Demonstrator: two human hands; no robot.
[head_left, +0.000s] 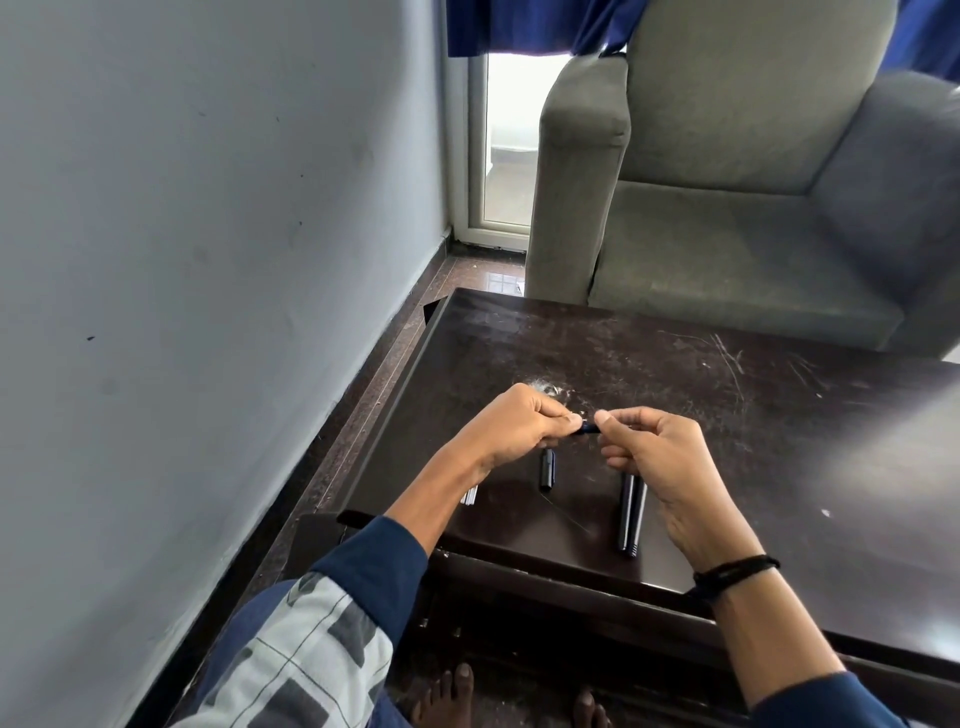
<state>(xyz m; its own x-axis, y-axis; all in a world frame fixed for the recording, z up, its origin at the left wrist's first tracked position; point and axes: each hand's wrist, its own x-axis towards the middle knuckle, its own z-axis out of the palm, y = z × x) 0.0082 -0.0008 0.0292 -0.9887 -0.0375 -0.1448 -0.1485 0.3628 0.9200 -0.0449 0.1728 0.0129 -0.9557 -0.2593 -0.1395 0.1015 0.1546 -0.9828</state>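
Grey armchair (727, 234) behind, cut off at the right edge. Dark, scratched worktop (779, 415). Left hand (511, 428) and right hand (660, 457) are close together above it, each pinching one end of a short dark blue pen piece (588, 427); both ends are hidden by the fingertips. Two dark barrels (630, 514) lie below the right hand, tops hidden. Black cap (546, 470) lies alongside. White sticks (470, 493) are mostly hidden behind the left forearm; kind unclear.
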